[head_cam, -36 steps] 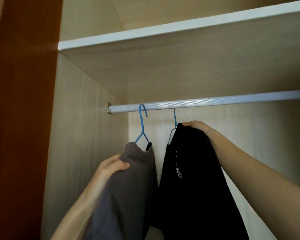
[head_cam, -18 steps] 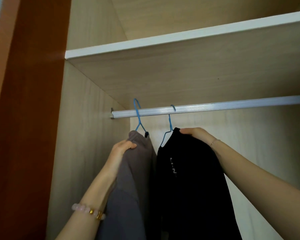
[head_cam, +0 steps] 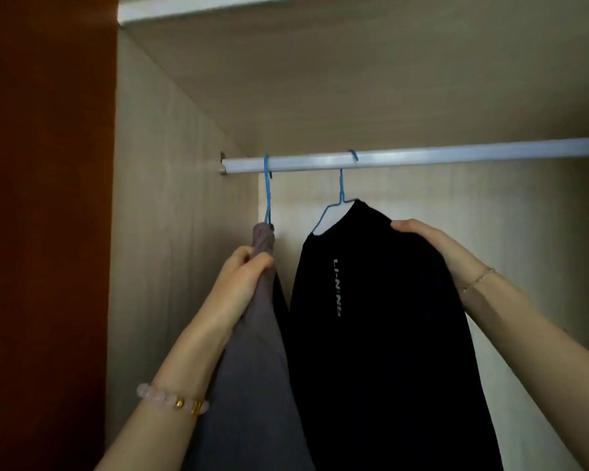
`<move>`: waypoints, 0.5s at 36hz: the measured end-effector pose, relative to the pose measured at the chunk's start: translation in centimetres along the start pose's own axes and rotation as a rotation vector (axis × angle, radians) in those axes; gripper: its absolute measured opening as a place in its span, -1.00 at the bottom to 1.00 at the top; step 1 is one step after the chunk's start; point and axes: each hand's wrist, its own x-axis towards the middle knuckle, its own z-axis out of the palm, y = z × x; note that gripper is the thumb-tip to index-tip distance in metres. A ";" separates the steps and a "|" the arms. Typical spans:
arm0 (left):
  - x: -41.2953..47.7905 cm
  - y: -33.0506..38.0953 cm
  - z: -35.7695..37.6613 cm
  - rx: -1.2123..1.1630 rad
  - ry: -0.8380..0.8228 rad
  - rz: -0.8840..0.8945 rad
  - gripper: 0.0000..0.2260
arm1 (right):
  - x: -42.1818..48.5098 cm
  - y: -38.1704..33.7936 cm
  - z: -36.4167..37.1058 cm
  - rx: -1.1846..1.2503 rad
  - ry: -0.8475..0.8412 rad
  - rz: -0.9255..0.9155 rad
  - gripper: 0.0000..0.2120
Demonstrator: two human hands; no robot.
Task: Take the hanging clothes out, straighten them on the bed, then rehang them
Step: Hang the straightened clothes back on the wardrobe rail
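Note:
Inside the wardrobe a silver rail carries two blue wire hangers. The left hanger holds a grey garment, and my left hand grips that garment just below the hanger's neck. The right hanger holds a black garment with light lettering down its front. My right hand is closed over the black garment's right shoulder. Both hooks sit over the rail. The lower parts of both garments run out of frame.
A wooden shelf with a white front edge sits just above the rail. The wardrobe's side wall is close on the left, with a dark red-brown panel outside it. The rail to the right of the black garment is bare.
Both hands lifted the garments upward and both hooks now sit over the rail. My left hand moved up to just below the grey garment's hanger neck. The view tilted down.

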 end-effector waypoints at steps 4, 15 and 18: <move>-2.4 -2.3 -0.1 0.227 -0.024 0.048 -0.76 | -3.4 2.5 0.9 -0.178 0.135 -0.115 -0.81; -14.9 -16.8 1.2 0.266 0.031 -0.213 -0.70 | -12.3 20.0 1.1 -0.240 0.269 0.081 -0.70; -19.6 -20.0 0.7 0.279 0.052 -0.341 -0.80 | -15.5 27.1 0.2 -0.231 0.223 0.253 -0.78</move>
